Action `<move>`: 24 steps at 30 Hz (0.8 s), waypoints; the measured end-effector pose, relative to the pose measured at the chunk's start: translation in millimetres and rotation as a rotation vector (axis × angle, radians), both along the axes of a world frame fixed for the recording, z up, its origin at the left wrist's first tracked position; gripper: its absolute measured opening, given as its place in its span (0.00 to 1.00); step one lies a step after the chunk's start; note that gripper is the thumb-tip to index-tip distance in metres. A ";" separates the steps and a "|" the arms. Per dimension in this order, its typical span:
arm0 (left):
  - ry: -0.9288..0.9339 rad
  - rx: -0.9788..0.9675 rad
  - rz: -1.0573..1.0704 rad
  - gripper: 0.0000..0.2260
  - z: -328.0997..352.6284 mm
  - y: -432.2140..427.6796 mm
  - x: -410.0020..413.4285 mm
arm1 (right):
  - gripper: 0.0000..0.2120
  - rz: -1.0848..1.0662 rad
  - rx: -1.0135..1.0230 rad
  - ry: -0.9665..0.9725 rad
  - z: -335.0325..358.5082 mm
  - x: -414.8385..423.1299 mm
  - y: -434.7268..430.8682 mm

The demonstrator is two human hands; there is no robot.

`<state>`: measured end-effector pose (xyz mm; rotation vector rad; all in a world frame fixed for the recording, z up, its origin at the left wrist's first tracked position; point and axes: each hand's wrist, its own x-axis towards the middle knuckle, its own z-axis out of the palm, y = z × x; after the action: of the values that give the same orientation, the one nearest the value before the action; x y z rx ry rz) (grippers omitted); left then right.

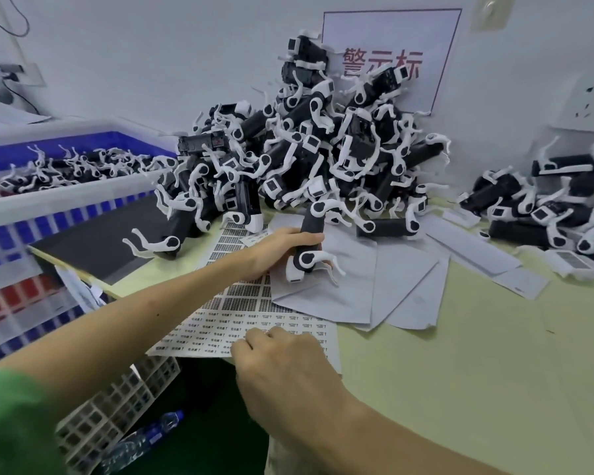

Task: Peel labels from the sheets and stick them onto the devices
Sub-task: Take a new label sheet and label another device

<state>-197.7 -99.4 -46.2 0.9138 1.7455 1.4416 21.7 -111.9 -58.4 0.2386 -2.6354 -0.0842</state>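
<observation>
From the head view, the left hand (282,250) reaches out over the middle of the desk (460,371). Its fingers are wrapped round a device (309,234) with a black body and white ends. The device is tilted and sits just above some blank papers (374,289).

The right hand (282,368) is at the front edge of the desk, on a sheet (213,334) of small pale labels. Its fingers are bent down and the tips touch the sheet, but I cannot tell if they pinch a label. This sheet hangs a little over the front edge. A dark sheet (244,298) with black labels lies just behind it, partly under the left arm.

A big pile (323,149) of the same devices leans on the wall at the back edge. A small pile (546,207) lies by the right edge. At the left edge stands a blue and white crate (66,204) with more devices inside.

A sign (391,36) with red letters hangs on the wall behind the big pile. A green sleeve (11,423) shows in the bottom left corner, and a bottle (151,437) lies low down, below the desk.
</observation>
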 end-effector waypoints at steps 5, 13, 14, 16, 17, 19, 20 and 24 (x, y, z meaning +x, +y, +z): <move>-0.017 -0.011 -0.009 0.20 1.2 0.4 -0.2 | 0.18 -0.045 0.012 0.022 7.0 -0.3 2.0; -0.026 0.002 0.002 0.16 1.2 1.6 2.3 | 0.24 -0.038 -0.052 -0.019 25.5 -2.9 5.5; -0.018 0.003 0.011 0.16 0.6 1.9 2.7 | 0.25 -0.033 -0.044 -0.042 25.8 -2.2 5.0; -0.004 0.004 0.030 0.16 -0.9 2.8 3.1 | 0.23 0.009 0.015 -0.074 22.6 1.5 7.3; 0.000 0.004 0.037 0.16 -1.3 3.2 2.6 | 0.20 0.030 0.058 -0.088 21.1 4.1 9.6; 0.021 0.002 0.037 0.15 -0.4 2.7 3.1 | 0.18 0.059 0.104 -0.120 23.3 10.5 16.7; 0.029 0.005 0.033 0.15 0.1 2.6 2.9 | 0.17 0.081 0.116 -0.137 26.8 14.4 21.3; 0.025 0.019 0.037 0.16 0.5 4.1 4.9 | 0.14 0.133 0.188 -0.192 47.4 30.3 35.9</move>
<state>-192.8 -95.3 -45.7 0.9178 1.7783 1.4784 52.1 -76.0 -11.0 0.5085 -2.7941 -0.2769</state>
